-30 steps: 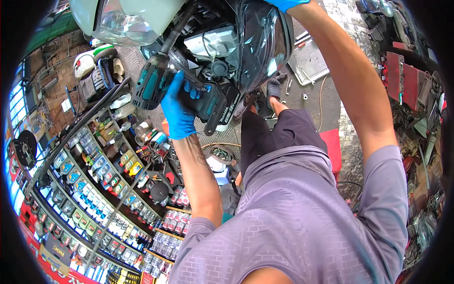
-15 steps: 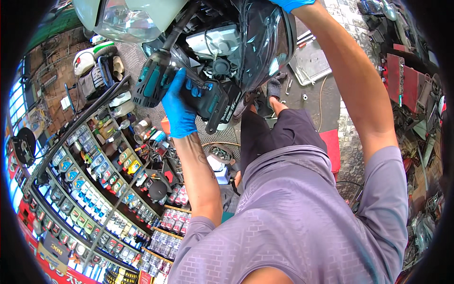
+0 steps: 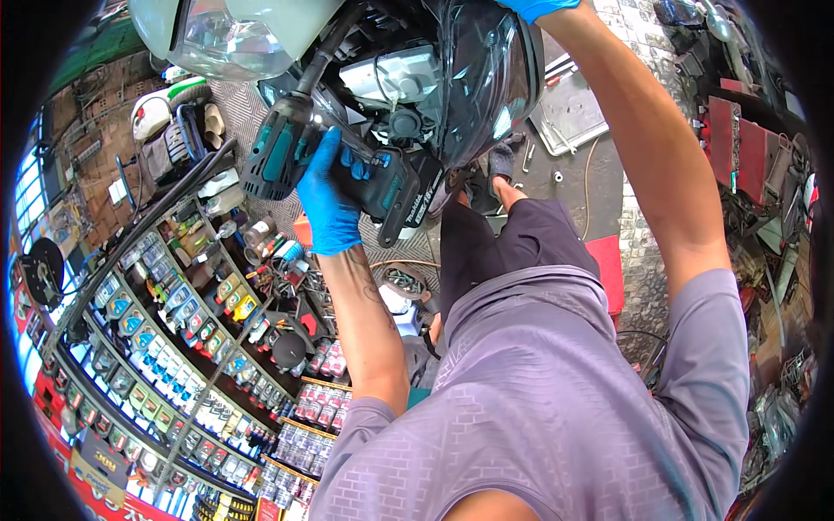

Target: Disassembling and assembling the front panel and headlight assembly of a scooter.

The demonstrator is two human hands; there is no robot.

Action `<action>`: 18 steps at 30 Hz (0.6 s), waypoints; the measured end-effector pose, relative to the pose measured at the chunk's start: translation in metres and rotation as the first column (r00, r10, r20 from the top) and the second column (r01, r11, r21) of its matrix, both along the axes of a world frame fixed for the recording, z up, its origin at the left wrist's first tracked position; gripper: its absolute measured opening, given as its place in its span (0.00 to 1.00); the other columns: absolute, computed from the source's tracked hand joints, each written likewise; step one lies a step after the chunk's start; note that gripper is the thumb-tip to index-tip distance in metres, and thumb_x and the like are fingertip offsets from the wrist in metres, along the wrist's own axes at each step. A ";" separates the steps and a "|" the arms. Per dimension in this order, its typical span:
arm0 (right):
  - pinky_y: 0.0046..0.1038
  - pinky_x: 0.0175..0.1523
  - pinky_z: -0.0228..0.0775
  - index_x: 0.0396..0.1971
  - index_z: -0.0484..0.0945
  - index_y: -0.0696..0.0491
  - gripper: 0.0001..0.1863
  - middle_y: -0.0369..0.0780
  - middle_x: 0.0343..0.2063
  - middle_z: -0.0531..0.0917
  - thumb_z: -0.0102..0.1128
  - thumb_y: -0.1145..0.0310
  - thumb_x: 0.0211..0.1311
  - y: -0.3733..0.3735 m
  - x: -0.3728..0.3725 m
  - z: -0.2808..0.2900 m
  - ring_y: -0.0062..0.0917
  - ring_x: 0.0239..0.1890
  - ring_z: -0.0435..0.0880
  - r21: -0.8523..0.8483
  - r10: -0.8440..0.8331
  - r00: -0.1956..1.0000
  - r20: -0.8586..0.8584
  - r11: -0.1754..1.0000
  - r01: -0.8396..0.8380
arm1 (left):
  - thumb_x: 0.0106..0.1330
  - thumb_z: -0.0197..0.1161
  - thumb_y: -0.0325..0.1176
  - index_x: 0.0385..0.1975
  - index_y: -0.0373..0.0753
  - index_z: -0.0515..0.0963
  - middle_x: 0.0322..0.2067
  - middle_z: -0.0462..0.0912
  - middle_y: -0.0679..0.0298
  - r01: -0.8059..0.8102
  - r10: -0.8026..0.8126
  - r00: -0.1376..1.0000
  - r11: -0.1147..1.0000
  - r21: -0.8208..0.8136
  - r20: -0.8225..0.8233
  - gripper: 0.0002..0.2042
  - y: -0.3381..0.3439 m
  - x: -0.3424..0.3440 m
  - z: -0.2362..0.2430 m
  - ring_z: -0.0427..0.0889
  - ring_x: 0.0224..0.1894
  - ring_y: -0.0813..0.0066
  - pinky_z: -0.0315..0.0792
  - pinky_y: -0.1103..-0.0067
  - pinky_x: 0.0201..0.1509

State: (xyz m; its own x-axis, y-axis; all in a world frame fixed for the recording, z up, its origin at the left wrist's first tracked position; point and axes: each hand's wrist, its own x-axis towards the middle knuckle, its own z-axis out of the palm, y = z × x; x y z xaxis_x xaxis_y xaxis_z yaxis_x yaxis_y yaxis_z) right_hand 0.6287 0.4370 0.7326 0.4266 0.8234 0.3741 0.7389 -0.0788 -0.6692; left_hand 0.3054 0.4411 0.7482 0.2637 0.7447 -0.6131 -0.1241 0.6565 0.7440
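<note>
A blue glove covers my left hand (image 3: 328,208), which is closed around the handle of a teal and black cordless impact driver (image 3: 276,148). From the driver's nose a long dark extension (image 3: 328,54) runs up among the dark parts of a motorbike; its far end is hidden. Beside the extension are a pale green front panel with a clear headlight (image 3: 233,36) and a glossy black fairing (image 3: 486,82). A silver box-like part (image 3: 391,74) lies between them. My right hand (image 3: 540,7), also gloved in blue, reaches past the fairing at the top edge, its fingers out of the picture.
Shelves of bottles and cans (image 3: 174,347) curve along the left. A metal tray (image 3: 569,113) and a socket (image 3: 558,177) lie on the floor right of the bike. Red metal pieces (image 3: 738,143) and clutter line the right side. A red panel (image 3: 608,269) stands beside my legs.
Almost nothing differs. The view has shifted very slightly, while both hands and the impact driver keep their places.
</note>
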 end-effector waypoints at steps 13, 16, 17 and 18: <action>0.35 0.43 0.75 0.33 0.82 0.56 0.21 0.47 0.29 0.84 0.59 0.51 0.54 -0.003 0.005 0.008 0.40 0.34 0.83 -0.145 -0.072 0.935 0.346 0.981 0.129 | 0.65 0.61 0.30 0.23 0.38 0.73 0.17 0.70 0.65 0.019 -0.019 1.000 1.000 -0.018 0.007 0.08 0.004 -0.003 -0.002 0.70 0.18 0.73 0.65 0.77 0.24; 0.35 0.43 0.75 0.33 0.82 0.56 0.21 0.47 0.29 0.84 0.58 0.51 0.54 -0.007 0.000 0.017 0.40 0.34 0.83 -0.154 -0.090 0.952 0.292 0.978 0.139 | 0.65 0.61 0.30 0.24 0.38 0.73 0.17 0.70 0.65 0.003 -0.003 1.000 1.000 -0.008 -0.001 0.08 0.002 0.001 0.003 0.70 0.18 0.73 0.65 0.77 0.24; 0.35 0.43 0.75 0.33 0.82 0.56 0.21 0.47 0.29 0.84 0.58 0.51 0.54 -0.008 -0.002 0.020 0.40 0.35 0.83 -0.159 -0.100 0.959 0.265 0.976 0.146 | 0.65 0.61 0.30 0.24 0.38 0.73 0.17 0.70 0.65 -0.023 0.023 1.000 1.000 -0.013 -0.013 0.08 0.000 0.003 0.004 0.70 0.18 0.73 0.65 0.77 0.24; 0.35 0.43 0.75 0.33 0.82 0.56 0.21 0.47 0.29 0.84 0.58 0.51 0.54 -0.008 -0.003 0.022 0.40 0.35 0.83 -0.159 -0.098 0.960 0.264 0.977 0.143 | 0.65 0.61 0.31 0.24 0.38 0.73 0.17 0.70 0.65 -0.048 0.048 0.999 0.999 -0.017 -0.026 0.08 -0.002 0.006 0.005 0.70 0.18 0.73 0.65 0.77 0.24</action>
